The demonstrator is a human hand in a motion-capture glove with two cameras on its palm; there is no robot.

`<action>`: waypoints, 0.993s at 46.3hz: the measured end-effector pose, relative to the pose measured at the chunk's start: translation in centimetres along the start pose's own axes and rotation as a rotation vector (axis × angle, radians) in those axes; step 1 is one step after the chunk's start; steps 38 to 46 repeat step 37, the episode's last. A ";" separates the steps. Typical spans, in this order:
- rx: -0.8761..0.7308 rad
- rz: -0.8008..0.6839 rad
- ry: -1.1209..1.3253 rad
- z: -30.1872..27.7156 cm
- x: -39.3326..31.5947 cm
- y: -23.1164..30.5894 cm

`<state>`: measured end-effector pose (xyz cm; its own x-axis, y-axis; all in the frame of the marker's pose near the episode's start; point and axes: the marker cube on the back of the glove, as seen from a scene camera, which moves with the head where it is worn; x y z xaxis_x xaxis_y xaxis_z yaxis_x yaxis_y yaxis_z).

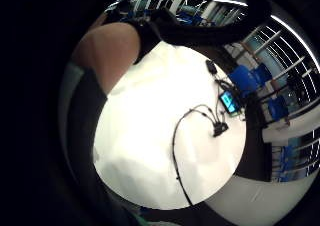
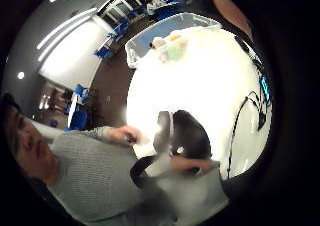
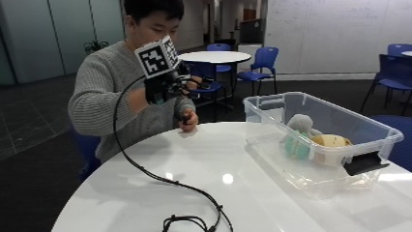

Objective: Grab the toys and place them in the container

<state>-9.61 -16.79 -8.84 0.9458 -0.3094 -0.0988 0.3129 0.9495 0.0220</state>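
Note:
A clear plastic container (image 3: 380, 130) stands on the right side of the round white table (image 3: 212, 193). Inside it lie a grey plush toy (image 3: 300, 123), a yellow toy (image 3: 331, 141) and a green toy (image 3: 295, 146). The thumb side palm view shows the same container (image 2: 142, 38) with the toys (image 2: 172, 48) in it. No toy shows on the table outside the container. My gloved right hand (image 3: 169, 89) is raised in front of the person's chest, well left of the container, with fingers loosely curled and nothing in them. The bare left hand (image 3: 187, 121) rests at the table's far edge.
A black cable (image 3: 161, 179) runs from the glove across the table's front. A small lit device (image 1: 230, 102) with leads lies on the table. Behind the person stand another round table (image 3: 215, 57) and blue chairs (image 3: 260, 63).

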 end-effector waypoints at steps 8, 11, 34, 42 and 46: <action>-0.052 -0.069 -0.095 2.0 -2.6 5.4; -0.087 -0.140 -0.135 3.9 -5.1 9.2; -0.173 0.008 -0.221 15.5 -12.1 26.7; -0.162 0.025 -0.229 15.6 -12.5 27.0; -0.162 0.025 -0.229 15.6 -12.5 27.0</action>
